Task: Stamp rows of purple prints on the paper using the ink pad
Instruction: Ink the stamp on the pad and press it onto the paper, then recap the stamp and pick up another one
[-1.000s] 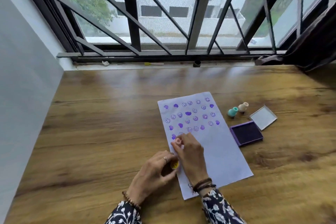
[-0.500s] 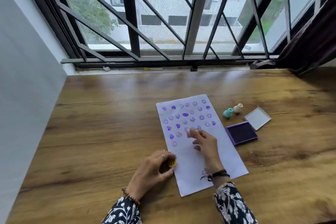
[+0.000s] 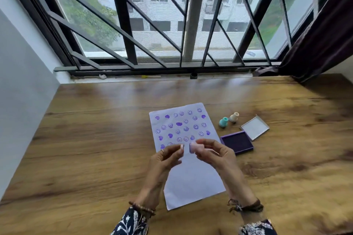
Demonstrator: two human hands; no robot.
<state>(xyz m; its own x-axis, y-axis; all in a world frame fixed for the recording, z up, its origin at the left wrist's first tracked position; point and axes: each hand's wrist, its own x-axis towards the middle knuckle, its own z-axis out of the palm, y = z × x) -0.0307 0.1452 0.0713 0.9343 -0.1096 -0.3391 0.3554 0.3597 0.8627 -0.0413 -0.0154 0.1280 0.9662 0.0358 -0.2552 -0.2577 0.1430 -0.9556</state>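
A white paper [image 3: 191, 179] lies on the wooden table [image 3: 95, 149], its upper half filled with rows of purple smiley and heart prints [image 3: 179, 124]. My right hand [image 3: 216, 155] hovers over the paper, holding a small pink stamp [image 3: 194, 148] sideways with its face turned left. My left hand [image 3: 164, 160] is raised beside it, curled fingertips almost touching the stamp's face; whatever is in its palm is hidden. The open purple ink pad [image 3: 237, 142] sits just right of the paper.
The ink pad's clear lid [image 3: 255, 127] lies behind the pad. A teal stamp [image 3: 223, 121] and a cream stamp [image 3: 234, 117] stand right of the paper's top. A barred window [image 3: 189, 25] runs along the table's far edge, with a wall on the left.
My right hand lifted the pink stamp off the paper and turned it sideways. My left hand rose from the table to meet it; the yellow stamp it held is no longer visible.
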